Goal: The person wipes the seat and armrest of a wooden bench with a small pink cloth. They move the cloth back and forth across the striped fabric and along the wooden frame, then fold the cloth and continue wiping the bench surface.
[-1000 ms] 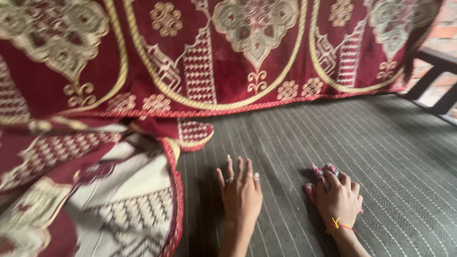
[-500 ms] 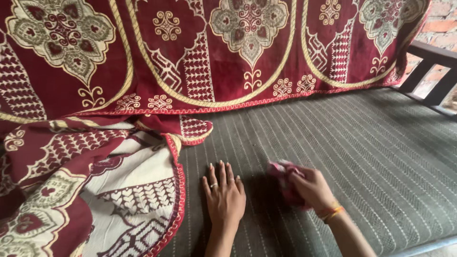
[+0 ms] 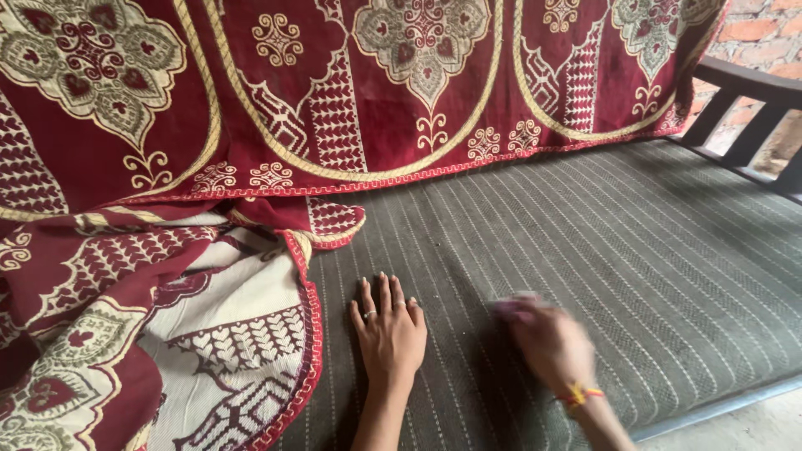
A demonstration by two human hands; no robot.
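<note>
A person's two bare hands are resting on a grey-green striped woven seat cushion covering a dark wooden bench. The left hand is lying flat, palm down, fingers spread slightly, with rings showing on two fingers, holding nothing. The right hand, blurred, is pressing down on a small crumpled pink cloth, of which only a bit is peeking out past the fingertips; how tightly the fingers are closing on it cannot be told. An orange and yellow thread band is circling the right wrist. A dark red woven cover with cream and gold ornamental patterns is draping the backrest and bunching in folds just to the left of the left hand. A red brick wall is showing behind the bench at upper right.
</note>
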